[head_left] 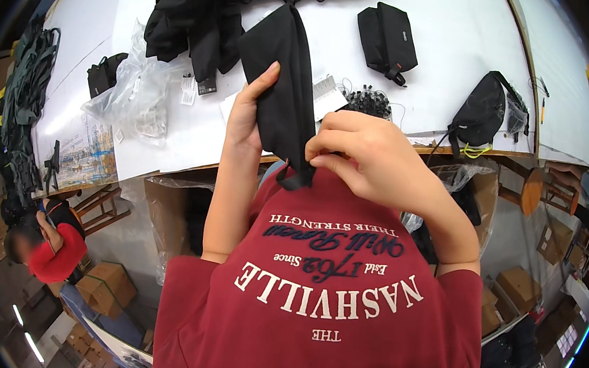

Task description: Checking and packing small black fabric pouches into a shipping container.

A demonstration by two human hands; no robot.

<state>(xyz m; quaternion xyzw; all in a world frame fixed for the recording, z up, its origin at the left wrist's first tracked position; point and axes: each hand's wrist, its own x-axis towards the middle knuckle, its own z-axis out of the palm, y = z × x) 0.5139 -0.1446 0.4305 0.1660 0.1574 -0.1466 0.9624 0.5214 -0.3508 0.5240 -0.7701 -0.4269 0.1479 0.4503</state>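
The left hand (248,113) is closed around a long, black fabric pouch (283,85) at the white surface's (453,51) near edge, probably for steadiness. The right hand (374,152) pinches the pouch's lower side, perhaps for precision.

Left hand (246,115) and right hand (366,150) hold a black pouch (284,78).

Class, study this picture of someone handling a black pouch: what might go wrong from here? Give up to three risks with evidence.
1. The black pouch is held up off the table by the left hand, with the right hand at its lower edge, so it might slip if either grip loosens.
2. The small black pieces lie just beyond the right hand, so a sweep could scatter them.
3. The black bag lies at the table's near edge and might get knocked off.
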